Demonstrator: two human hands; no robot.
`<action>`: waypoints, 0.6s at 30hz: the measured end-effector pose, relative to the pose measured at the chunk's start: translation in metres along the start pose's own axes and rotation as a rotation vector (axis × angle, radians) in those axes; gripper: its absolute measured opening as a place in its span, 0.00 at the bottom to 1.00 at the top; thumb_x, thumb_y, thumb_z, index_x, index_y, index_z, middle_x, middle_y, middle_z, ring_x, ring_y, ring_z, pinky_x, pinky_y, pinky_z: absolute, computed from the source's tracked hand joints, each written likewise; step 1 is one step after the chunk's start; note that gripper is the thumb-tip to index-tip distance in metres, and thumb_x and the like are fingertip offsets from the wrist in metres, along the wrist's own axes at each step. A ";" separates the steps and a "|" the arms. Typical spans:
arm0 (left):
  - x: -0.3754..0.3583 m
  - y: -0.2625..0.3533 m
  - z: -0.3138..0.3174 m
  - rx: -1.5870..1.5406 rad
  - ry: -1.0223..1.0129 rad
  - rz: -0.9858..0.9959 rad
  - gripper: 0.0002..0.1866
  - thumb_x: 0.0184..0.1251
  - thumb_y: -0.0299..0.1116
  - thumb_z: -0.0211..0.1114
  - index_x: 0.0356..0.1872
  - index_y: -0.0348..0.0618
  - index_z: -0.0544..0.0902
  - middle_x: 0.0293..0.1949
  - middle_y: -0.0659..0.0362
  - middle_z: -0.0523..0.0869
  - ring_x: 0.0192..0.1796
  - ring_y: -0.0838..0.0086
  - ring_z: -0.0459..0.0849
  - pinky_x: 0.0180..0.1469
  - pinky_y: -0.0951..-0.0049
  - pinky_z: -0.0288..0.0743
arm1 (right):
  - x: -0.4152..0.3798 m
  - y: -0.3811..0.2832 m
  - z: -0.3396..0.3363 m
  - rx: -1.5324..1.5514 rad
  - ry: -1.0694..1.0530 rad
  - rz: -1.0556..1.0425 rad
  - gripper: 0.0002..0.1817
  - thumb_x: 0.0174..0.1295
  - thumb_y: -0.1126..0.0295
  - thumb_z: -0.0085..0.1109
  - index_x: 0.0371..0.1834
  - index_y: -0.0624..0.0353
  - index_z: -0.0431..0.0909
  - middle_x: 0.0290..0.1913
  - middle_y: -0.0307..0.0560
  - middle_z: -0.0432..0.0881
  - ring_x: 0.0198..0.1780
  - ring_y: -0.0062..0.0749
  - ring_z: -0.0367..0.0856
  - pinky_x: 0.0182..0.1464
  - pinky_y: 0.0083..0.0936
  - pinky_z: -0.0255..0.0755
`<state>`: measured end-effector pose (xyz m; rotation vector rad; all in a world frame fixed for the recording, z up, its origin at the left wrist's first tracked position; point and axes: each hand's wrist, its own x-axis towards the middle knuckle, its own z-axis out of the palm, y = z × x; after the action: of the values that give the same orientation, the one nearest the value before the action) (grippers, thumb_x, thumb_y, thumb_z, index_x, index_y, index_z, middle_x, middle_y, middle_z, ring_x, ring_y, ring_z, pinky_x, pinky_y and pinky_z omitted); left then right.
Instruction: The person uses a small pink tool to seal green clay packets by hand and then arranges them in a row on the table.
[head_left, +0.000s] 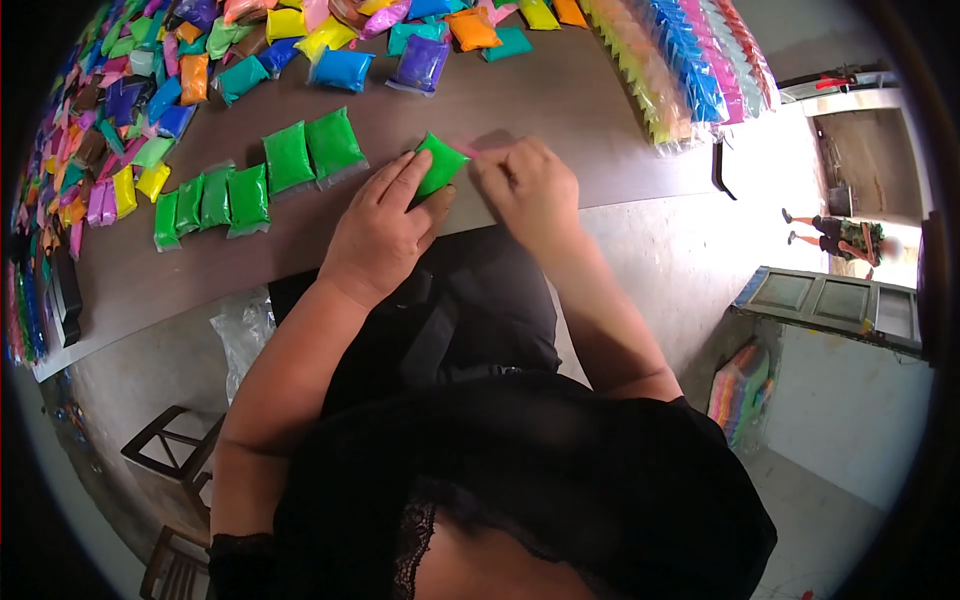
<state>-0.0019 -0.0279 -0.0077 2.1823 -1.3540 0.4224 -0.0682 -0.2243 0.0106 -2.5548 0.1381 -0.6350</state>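
My left hand (385, 225) grips a bright green packet (438, 165) between thumb and fingers, just above the table's near edge. Beside it, my right hand (528, 188) is closed, its fingers pinched near the packet's right corner; a thin pink strip shows by the fingertips, and what they hold is too small to make out. Left of my hands, several green packets lie side by side in a slanting row, with a larger pair (312, 150) at the right end and smaller ones (216, 197) at the left.
A heap of coloured packets (125, 100) covers the brown table's (570, 110) far left. Wrapped rows of coloured packets (680, 70) stand at the back right. Wooden chairs (170, 445) are at lower left. A person (850, 240) stands far off at right, near a cabinet (840, 300).
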 end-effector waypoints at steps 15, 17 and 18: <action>-0.013 0.000 0.001 0.042 -0.025 0.012 0.19 0.63 0.31 0.70 0.54 0.36 0.83 0.62 0.55 0.79 0.66 0.62 0.76 0.68 0.64 0.75 | -0.005 0.001 0.006 0.199 0.045 0.087 0.04 0.59 0.68 0.68 0.32 0.53 0.83 0.33 0.43 0.83 0.35 0.44 0.84 0.37 0.36 0.77; -0.014 -0.003 0.003 0.059 -0.035 0.035 0.18 0.63 0.31 0.69 0.54 0.37 0.84 0.61 0.56 0.79 0.66 0.63 0.76 0.67 0.64 0.75 | -0.010 -0.009 0.008 0.197 -0.013 0.051 0.04 0.59 0.68 0.69 0.32 0.54 0.84 0.33 0.43 0.83 0.34 0.42 0.83 0.36 0.35 0.77; -0.015 -0.002 0.003 0.058 -0.039 0.035 0.18 0.63 0.31 0.69 0.54 0.37 0.84 0.61 0.56 0.79 0.66 0.63 0.76 0.67 0.64 0.75 | -0.012 -0.013 0.010 0.192 -0.067 0.021 0.04 0.60 0.68 0.69 0.33 0.55 0.85 0.33 0.44 0.82 0.33 0.41 0.83 0.35 0.34 0.76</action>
<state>-0.0065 -0.0177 -0.0183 2.2278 -1.4190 0.4391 -0.0748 -0.2061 0.0045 -2.3826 0.0763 -0.5273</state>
